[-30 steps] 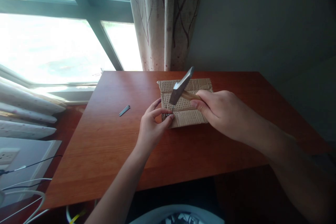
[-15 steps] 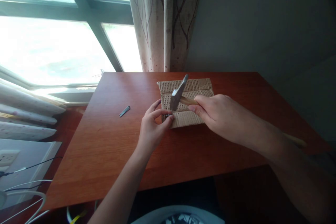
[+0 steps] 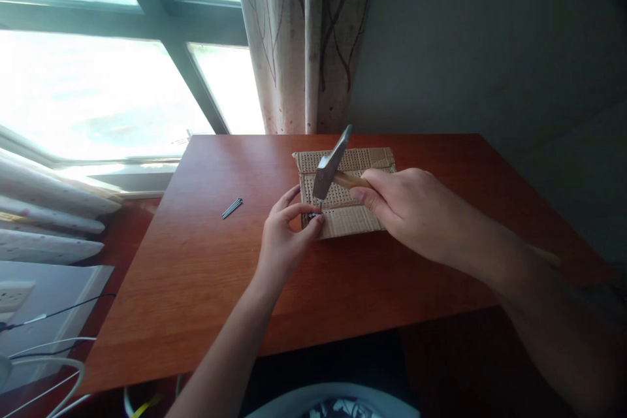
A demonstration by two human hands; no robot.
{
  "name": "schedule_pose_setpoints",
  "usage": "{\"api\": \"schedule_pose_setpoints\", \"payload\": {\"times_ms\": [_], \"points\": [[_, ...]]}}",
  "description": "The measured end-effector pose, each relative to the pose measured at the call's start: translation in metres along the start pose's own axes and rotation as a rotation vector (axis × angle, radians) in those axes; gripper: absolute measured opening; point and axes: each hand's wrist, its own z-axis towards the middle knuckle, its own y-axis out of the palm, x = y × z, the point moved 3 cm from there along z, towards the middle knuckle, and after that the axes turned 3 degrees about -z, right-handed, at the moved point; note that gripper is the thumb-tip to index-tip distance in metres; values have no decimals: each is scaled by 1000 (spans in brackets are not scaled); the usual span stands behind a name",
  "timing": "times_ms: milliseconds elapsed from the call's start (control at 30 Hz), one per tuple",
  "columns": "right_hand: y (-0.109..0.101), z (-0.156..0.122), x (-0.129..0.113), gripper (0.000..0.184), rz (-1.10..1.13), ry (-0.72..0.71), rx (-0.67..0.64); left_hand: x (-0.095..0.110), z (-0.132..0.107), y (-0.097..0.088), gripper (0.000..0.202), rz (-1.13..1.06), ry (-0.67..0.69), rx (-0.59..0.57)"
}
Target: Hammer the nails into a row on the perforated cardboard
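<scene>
R hand (image 3: 411,204) grips hammer (image 3: 329,170), head just above nail (image 3: 321,205); L hand (image 3: 284,228) pinches nail, approx. vert., on perf. cardboard (image 3: 345,222) atop worktop (image 3: 206,274). Best: light taps, face sq. w/ nail.

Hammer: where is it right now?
In the head view, the hammer is near the middle, gripped in the right hand, its metal head over the holed cardboard, close to the left hand.
</scene>
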Motion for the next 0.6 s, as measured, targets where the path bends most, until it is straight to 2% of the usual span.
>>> {"api": "schedule_pose_setpoints", "payload": {"times_ms": [167,400,600], "points": [[8,-1,4,32,-40,20,-40,0,0,0,13,6,9,0],[2,0,1,33,-40,26,1,-1,-1,1,12,3,10,4],[5,0,1,34,-70,-10,-43,1,-1,1,12,22,7,5]]}}
